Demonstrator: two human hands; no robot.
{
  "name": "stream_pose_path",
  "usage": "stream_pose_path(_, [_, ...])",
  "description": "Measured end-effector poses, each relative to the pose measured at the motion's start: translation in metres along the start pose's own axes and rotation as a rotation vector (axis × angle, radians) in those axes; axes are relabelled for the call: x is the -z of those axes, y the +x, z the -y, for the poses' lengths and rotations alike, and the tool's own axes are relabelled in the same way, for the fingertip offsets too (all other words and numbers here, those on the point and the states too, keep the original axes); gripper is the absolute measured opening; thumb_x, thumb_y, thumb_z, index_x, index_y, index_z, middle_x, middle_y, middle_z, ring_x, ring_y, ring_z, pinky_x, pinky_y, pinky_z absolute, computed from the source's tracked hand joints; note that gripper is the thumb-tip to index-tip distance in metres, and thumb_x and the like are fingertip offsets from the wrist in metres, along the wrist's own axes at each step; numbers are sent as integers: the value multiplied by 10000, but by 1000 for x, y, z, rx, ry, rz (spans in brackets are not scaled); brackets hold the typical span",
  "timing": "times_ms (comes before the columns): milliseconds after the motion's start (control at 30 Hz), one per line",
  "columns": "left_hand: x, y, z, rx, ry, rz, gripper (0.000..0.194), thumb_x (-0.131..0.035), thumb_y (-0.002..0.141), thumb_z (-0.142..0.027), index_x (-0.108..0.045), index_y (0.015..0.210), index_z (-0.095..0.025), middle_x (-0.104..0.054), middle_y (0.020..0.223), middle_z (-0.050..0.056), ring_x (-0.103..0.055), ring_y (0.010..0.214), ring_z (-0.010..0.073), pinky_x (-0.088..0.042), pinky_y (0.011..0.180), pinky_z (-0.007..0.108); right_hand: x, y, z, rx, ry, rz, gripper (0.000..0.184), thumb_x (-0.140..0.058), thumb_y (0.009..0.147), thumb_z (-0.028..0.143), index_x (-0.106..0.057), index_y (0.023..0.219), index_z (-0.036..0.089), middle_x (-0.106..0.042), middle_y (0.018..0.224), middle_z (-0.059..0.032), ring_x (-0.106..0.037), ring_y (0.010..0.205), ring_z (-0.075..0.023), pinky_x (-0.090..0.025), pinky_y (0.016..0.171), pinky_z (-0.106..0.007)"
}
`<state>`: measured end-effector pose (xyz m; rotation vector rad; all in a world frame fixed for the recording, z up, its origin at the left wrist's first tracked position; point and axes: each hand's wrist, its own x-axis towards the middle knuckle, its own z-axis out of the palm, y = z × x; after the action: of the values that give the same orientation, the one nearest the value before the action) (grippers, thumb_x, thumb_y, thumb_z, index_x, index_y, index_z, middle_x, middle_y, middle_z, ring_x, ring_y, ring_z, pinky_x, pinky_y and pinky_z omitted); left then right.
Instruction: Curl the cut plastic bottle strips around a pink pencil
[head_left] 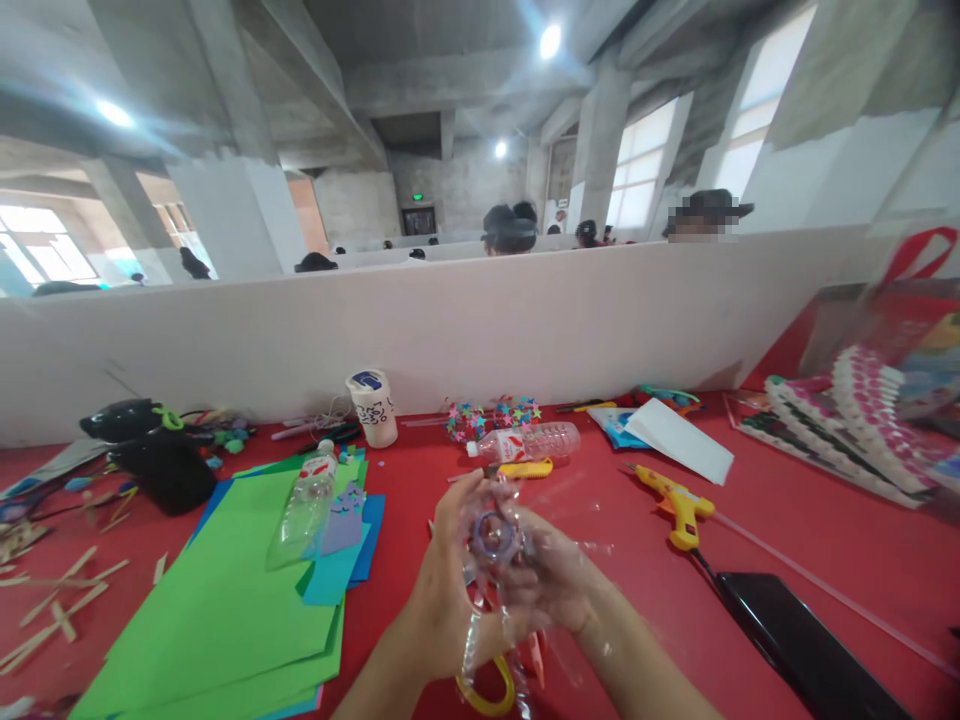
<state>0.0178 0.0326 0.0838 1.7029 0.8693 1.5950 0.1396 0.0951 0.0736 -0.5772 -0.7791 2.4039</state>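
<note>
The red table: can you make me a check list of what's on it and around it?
Surface: red table, partly covered.
Job's things: clear plastic piece, blurred.
Clutter: green paper, wooden sticks, yellow glue gun, bottle lying down.
Hands: left hand holds the piece; right hand is beside it, grip too blurred to tell.
Cables: dark cord at the glue gun's handle.
Surroundings: white partition, people's caps beyond.

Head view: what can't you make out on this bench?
All in the head view:
Plastic: motion blur hides its shape.
Right hand: blurred, finger positions unclear.
Yellow loop: partly hidden behind the plastic.
Black slab: cut by the bottom edge.
Cup: print too small to read.
</note>
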Motion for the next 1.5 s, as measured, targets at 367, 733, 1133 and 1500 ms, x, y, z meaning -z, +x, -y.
stream_pose_path(367, [14, 16, 30, 134, 164, 47, 345, -670, 716, -199, -620, 1056, -219, -574, 1204, 88, -496, 1161, 266, -363, 1006, 410, 7, -2, 11, 98, -153, -96, 402, -707, 640, 495, -496, 594, 156, -414, 377, 91, -198, 310, 1, -103, 318, -138])
stream_pose_path(733, [5, 6, 39, 355, 33, -136, 432, -724, 625, -204, -613, 1041, -185, -679, 997, 76, -634, 899, 236, -493, 831, 355, 3, -3, 8, 113, -260, -145, 420, -689, 630, 545, -520, 635, 160, -408, 380, 92, -181, 300, -1, -84, 326, -154])
stream_pose_path(1133, [8, 18, 37, 296, 139, -185, 295, -681, 668, -194, -662, 962, -180, -694, 976, 83, -630, 932, 242, -472, 870, 378, 11, 0, 19, 234, -393, -250, 385, -662, 673, 475, -454, 571, 168, -319, 396, 106, -163, 328, -8, -54, 348, -189])
stream_pose_path(1500, [10, 22, 60, 387, -96, -285, 347, -717, 590, -181, -660, 932, -182, -708, 886, 53, -648, 860, 219, -486, 832, 333, 18, -26, 54, 394, -487, -413, 204, -611, 663, 293, -554, 811, 166, -472, 520, 58, -306, 379, -36, -122, 390, -199])
